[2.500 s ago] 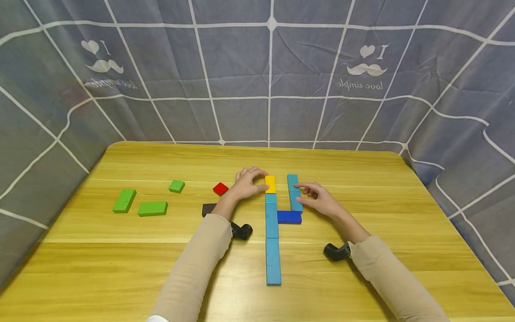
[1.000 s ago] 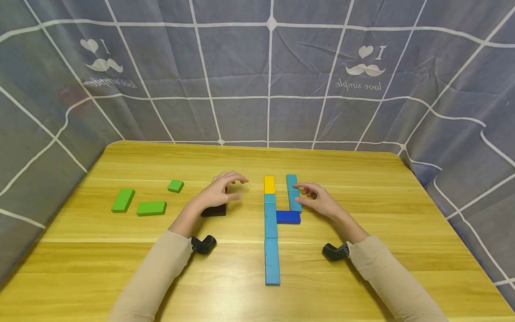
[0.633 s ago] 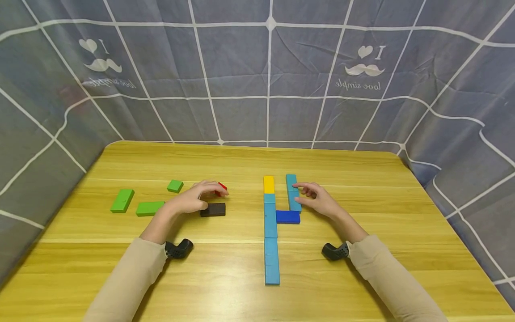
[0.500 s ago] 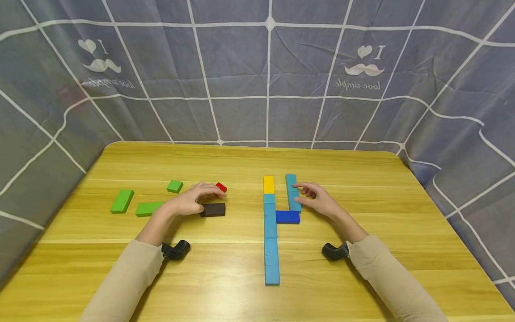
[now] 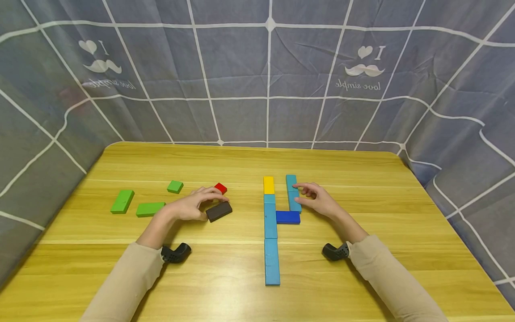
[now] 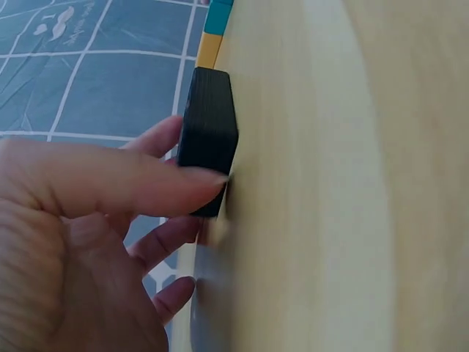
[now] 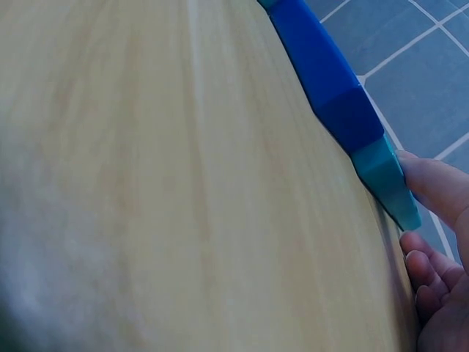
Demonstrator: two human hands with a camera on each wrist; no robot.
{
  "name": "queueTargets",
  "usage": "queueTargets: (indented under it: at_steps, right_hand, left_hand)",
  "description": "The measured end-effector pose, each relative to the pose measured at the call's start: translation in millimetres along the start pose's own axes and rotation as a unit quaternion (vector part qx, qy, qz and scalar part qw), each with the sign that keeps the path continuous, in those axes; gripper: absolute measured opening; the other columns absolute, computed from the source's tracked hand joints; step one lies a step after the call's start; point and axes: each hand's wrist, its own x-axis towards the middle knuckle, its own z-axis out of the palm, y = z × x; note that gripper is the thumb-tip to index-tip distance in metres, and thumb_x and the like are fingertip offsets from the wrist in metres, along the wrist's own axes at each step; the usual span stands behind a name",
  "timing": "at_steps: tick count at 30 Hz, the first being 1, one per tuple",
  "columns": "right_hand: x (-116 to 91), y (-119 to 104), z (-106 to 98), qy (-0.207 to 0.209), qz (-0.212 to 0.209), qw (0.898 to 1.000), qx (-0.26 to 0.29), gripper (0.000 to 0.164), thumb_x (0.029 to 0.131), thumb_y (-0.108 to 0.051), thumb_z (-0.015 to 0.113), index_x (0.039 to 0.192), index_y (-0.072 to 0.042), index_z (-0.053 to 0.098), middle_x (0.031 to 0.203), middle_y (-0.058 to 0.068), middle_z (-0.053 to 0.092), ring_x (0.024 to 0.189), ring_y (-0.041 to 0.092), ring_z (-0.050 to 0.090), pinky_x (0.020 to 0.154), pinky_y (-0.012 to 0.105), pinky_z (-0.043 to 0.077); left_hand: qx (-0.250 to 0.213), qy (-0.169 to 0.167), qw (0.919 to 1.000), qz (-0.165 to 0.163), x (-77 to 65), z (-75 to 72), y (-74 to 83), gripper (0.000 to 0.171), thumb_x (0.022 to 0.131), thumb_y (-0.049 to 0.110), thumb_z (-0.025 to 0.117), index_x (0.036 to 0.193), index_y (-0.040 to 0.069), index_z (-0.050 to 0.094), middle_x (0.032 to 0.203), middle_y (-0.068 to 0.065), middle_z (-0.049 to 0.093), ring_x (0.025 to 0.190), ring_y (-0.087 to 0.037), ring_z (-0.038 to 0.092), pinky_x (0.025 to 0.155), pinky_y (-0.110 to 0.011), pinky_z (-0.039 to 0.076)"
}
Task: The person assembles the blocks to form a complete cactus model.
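Observation:
The left hand (image 5: 191, 204) pinches a black rectangular block (image 5: 219, 212) between thumb and fingers. In the left wrist view the thumb lies across the near end of the black block (image 6: 209, 121). A red block (image 5: 221, 188) lies just past those fingers, partly covered by them. My right hand (image 5: 319, 199) rests its thumb and index fingertips at the right side of two light-blue blocks (image 5: 291, 181) placed end to end. Beside them a dark-blue block (image 5: 288, 217) reaches across to a long column of light-blue blocks (image 5: 271, 261), topped by a yellow block (image 5: 268, 184).
Left of the left hand, two long green blocks (image 5: 122, 201) and a smaller green block (image 5: 175, 186) lie on the wooden table (image 5: 225, 286). A grey curtain (image 5: 237, 67) with white lines hangs behind the table's far edge.
The left hand has left the yellow block, moved left and taken hold of the black block, which is now turned and shifted slightly right. The right hand has stayed in place.

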Motion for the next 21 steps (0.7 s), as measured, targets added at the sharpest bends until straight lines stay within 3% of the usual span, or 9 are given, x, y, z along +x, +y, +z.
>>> queueTargets:
  at_steps: [6, 11, 16, 21]
  right_hand:
    - [-0.2, -0.2, 0.4, 0.0, 0.0, 1.0, -0.001, 0.039, 0.086, -0.004, 0.06, 0.123, 0.009, 0.051, 0.097, 0.026, 0.048, 0.082, 0.027, 0.039, 0.072, 0.033, 0.032]
    - [0.2, 0.3, 0.2, 0.001, 0.003, 1.0, -0.002, 0.04, 0.086, -0.003, 0.06, 0.123, 0.009, 0.051, 0.097, 0.027, 0.047, 0.082, 0.028, 0.039, 0.072, 0.033, 0.032]
    - [4.2, 14.0, 1.1, 0.003, -0.001, 1.0, -0.001, 0.04, 0.086, -0.003, 0.061, 0.123, 0.008, 0.051, 0.097, 0.025, 0.048, 0.082, 0.027, 0.039, 0.071, 0.033, 0.032]
    - [9.5, 33.3, 2.3, 0.006, -0.003, 1.0, -0.002, 0.041, 0.086, -0.008, 0.063, 0.124, 0.002, 0.053, 0.097, 0.019, 0.049, 0.083, 0.024, 0.039, 0.072, 0.032, 0.033]
  left_hand:
    - [-0.004, 0.024, 0.9997, 0.001, 0.1, 4.3, -1.9, 0.062, 0.068, 0.009, 0.075, 0.126, 0.01, 0.052, 0.131, -0.011, 0.043, 0.125, -0.036, 0.03, 0.1, -0.062, 0.013]
    - [-0.004, 0.046, 0.9989, 0.004, 1.1, 7.9, -2.5, 0.062, 0.067, 0.018, 0.08, 0.123, 0.008, 0.054, 0.128, -0.011, 0.047, 0.125, -0.036, 0.032, 0.101, -0.062, 0.011]
    - [-0.003, 0.061, 0.9981, -0.001, 2.4, 11.4, -2.3, 0.062, 0.065, 0.023, 0.082, 0.12, 0.008, 0.055, 0.127, -0.009, 0.049, 0.126, -0.033, 0.032, 0.103, -0.057, 0.013]
    - [-0.021, 0.083, 0.9963, 0.01, 6.6, 14.4, -2.5, 0.063, 0.063, 0.023, 0.084, 0.117, 0.007, 0.056, 0.118, -0.007, 0.052, 0.113, -0.026, 0.043, 0.098, -0.047, 0.029]
